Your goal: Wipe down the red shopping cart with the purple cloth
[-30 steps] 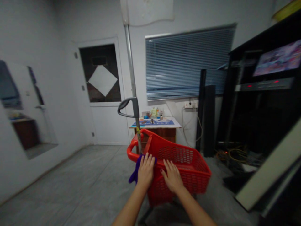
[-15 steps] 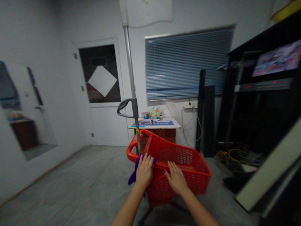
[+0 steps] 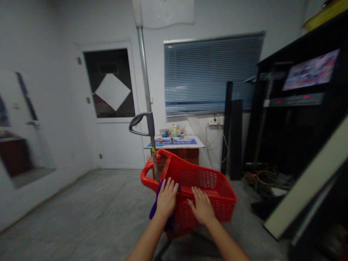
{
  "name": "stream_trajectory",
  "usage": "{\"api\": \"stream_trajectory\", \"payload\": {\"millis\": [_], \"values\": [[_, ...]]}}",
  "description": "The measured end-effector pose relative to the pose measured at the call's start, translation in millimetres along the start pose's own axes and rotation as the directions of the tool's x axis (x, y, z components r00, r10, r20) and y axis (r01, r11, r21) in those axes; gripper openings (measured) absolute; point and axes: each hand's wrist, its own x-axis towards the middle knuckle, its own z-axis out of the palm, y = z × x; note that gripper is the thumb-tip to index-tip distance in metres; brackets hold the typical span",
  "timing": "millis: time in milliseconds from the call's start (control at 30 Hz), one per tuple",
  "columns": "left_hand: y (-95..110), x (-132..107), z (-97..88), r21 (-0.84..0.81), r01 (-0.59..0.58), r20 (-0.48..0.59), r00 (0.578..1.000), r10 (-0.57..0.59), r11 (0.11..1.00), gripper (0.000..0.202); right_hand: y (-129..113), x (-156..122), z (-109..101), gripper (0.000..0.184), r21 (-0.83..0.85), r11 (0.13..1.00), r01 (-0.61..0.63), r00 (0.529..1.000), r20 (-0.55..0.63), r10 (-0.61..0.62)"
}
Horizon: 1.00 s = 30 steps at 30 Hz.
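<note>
A red plastic shopping basket (image 3: 214,197) on wheels stands on the floor in front of me. A grey pull handle (image 3: 143,122) rises on a pole at its left end. My left hand (image 3: 166,198) lies flat with fingers stretched on a purple cloth (image 3: 154,207), pressing it against the basket's near left rim. My right hand (image 3: 201,206) rests flat on the near rim beside it, fingers apart, holding nothing.
A small table (image 3: 176,144) with bottles stands behind the basket under a window blind (image 3: 209,74). A white door (image 3: 114,108) is at the left back. Dark shelving with a screen (image 3: 307,105) and cables (image 3: 261,177) fills the right side. Grey floor (image 3: 81,217) spreads left.
The view has shifted slightly, so the basket and both hands sit a little further left. My hands stay on the rim, left one still on the cloth.
</note>
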Motion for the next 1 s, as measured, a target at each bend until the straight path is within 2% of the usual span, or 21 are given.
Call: {"api": "stream_trajectory", "payload": {"millis": [133,300,400,500,667,767,800,900,1000], "values": [[1.9,-4.9,1.1,0.009,0.083,-0.034,0.996,-0.083,0.996,0.042,-4.3,-1.0,2.3,0.07,0.005,1.0,-0.015,1.0,-0.008,0.015],[17.8,-7.9,11.4,-0.026,-0.016,0.027,0.999,0.017,1.0,0.044,-9.5,-3.3,2.2,0.066,0.015,1.0,0.001,1.0,0.009,-0.001],[12.4,-7.1,10.1,-0.023,-0.043,0.038,0.998,0.044,0.999,0.044,-10.4,-4.1,1.1,0.065,0.021,1.0,0.007,1.0,0.004,-0.007],[1.3,-7.8,4.9,-0.011,0.026,0.0,1.0,-0.026,1.0,0.043,-10.1,-2.7,1.5,0.066,0.02,1.0,0.002,1.0,-0.004,-0.001],[-3.8,-6.9,-1.5,-0.034,0.087,-0.026,0.996,-0.088,0.996,0.04,4.0,0.9,7.4,0.063,0.045,0.997,0.065,0.997,0.049,-0.067],[-4.7,-5.2,-3.3,-0.043,0.088,-0.026,0.996,-0.09,0.995,0.038,20.5,-0.3,13.9,0.062,0.022,0.999,-0.024,1.0,0.0,0.024],[-4.9,-5.2,-3.0,-0.045,0.089,-0.024,0.996,-0.091,0.995,0.038,25.1,-1.0,15.7,0.063,0.013,1.0,-0.017,1.0,-0.012,0.017],[0.0,-7.3,3.2,-0.039,0.092,-0.014,0.996,-0.093,0.995,0.039,30.3,-3.0,17.8,0.064,0.017,1.0,0.023,1.0,-0.016,-0.023],[15.9,-10.5,16.9,-0.033,0.051,0.002,0.999,-0.051,0.998,0.045,25.3,-4.2,13.5,0.065,0.017,1.0,0.004,1.0,0.002,-0.004]]}}
